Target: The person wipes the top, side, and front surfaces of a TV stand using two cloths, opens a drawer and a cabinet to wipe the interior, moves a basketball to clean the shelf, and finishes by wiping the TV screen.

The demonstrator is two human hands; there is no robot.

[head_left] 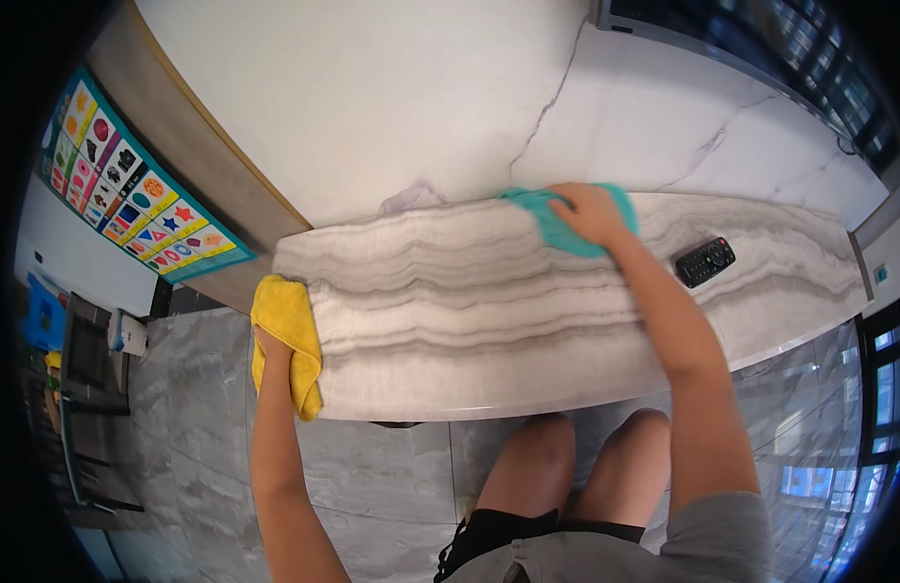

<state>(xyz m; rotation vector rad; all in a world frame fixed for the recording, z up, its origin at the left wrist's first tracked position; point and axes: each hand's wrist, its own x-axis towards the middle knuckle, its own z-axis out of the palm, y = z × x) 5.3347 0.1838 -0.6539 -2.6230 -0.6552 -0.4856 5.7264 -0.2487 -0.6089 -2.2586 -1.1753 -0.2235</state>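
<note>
1. My bare knees (pixel 586 457) sit closest, just under the marble tabletop (pixel 489 321).
2. My left hand (pixel 273 352) grips a yellow cloth (pixel 289 335) at the tabletop's left end.
3. My right hand (pixel 588 212) presses a teal cloth (pixel 557 225) flat at the far edge, fingers spread.
4. A black remote (pixel 704 261) lies near it.

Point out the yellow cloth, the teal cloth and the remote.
yellow cloth (pixel 287 321), head view, on its upper fold at the slab's left end.
teal cloth (pixel 557 233), head view, on the part showing left of the right hand.
remote (pixel 704 261), head view, middle of its keypad.
</note>
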